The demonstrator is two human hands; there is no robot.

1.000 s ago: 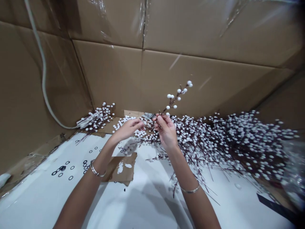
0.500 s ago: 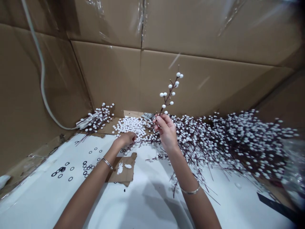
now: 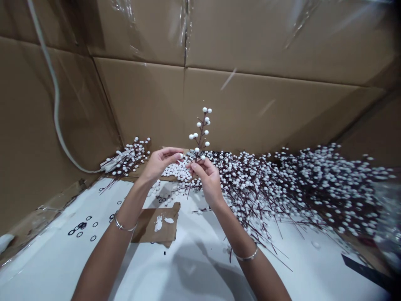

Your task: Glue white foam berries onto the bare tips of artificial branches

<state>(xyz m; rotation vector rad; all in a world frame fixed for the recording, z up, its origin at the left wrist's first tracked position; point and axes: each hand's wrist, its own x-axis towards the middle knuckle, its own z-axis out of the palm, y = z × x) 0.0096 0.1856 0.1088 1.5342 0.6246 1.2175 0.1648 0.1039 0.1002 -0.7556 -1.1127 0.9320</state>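
My right hand [image 3: 209, 179] pinches the lower stem of an artificial berry branch [image 3: 202, 133], brown with several white berries along it, held upright. Close to its left, my left hand [image 3: 161, 164] has thumb and fingertips closed on a single white berry [image 3: 181, 156], just short of the branch. Below and behind the hands lies a pile of loose white berries [image 3: 175, 170], partly hidden by them. To the right of my right hand spreads a large heap of berry branches [image 3: 260, 179].
A small bundle of berry branches [image 3: 130, 156] lies at the back left beside a white cable [image 3: 56, 100]. Black rings [image 3: 82, 225] are scattered on the white table surface [image 3: 140, 276]. A cardboard piece [image 3: 147, 223] bears white smears. Cardboard walls [image 3: 234, 113] enclose the back.
My left hand has risen from the loose berries with one berry between its fingertips. My right hand has brought the branch left and slightly down, turning it more upright.
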